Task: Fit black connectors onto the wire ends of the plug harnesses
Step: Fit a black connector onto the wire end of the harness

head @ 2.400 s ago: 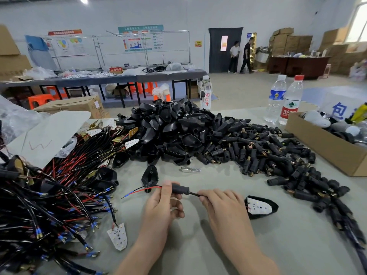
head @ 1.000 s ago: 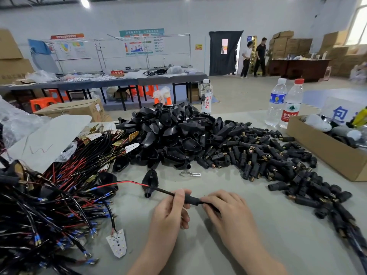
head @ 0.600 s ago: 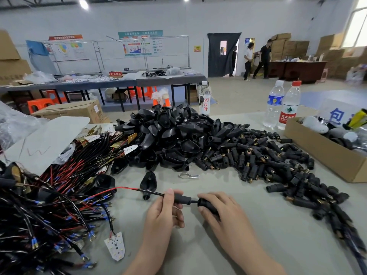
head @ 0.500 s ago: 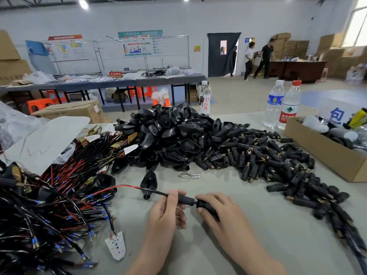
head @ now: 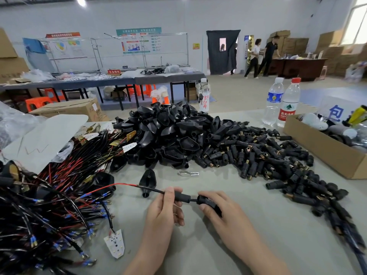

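Connector (head: pixel 182 197) sits on a harness cable low at mid-table (head: pixel 268 239), between our hands. Our left hand (head: pixel 164 210) pinches its left end, thumb on top and fingers curled beneath; our right hand (head: pixel 224 215) curls round the black plug (head: pixel 208 203) just beside it. The cable's red wire (head: pixel 113 185) trails left to the harness heap (head: pixel 49 199). Beyond lie loose connectors (head: pixel 258 161) and a mound of shells (head: pixel 168 133); a box (head: pixel 325 155) and bottles (head: pixel 288 104) stand at right.
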Demonstrator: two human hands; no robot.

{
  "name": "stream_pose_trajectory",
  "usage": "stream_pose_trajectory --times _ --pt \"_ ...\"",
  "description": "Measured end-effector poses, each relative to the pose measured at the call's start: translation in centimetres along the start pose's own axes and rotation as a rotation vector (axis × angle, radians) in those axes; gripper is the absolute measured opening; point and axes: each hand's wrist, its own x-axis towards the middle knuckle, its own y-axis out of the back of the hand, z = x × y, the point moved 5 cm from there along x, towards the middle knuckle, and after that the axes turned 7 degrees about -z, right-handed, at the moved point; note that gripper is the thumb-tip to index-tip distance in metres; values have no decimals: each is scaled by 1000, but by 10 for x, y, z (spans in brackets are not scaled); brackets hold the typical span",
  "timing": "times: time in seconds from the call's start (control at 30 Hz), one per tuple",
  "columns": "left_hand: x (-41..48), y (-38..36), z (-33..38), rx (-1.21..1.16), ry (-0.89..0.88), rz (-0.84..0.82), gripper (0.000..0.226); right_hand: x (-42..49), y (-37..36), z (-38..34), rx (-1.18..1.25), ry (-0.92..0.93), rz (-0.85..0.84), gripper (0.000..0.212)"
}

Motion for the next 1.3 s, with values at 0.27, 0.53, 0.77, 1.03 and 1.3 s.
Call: stream_pose_trajectory --times 0.27,0.53,0.77,1.03,1.3 --pt "1 -3 1 -26 12 -42 31 1 -1 -1 6 -7 -22 29" --pt "0 -4 1 -15 1 -65 39 0 -7 -5 -18 5 -85 29" --pt "-1 -4 1 -35 10 -45 40 0 -7 -6 56 -6 -86 29" --pt "0 1 3 -91 33 40 43 1 -2 -2 186 -99 -44 29" --pt "2 3 1 -171 77 68 35 0 5 -7 158 -47 18 18"
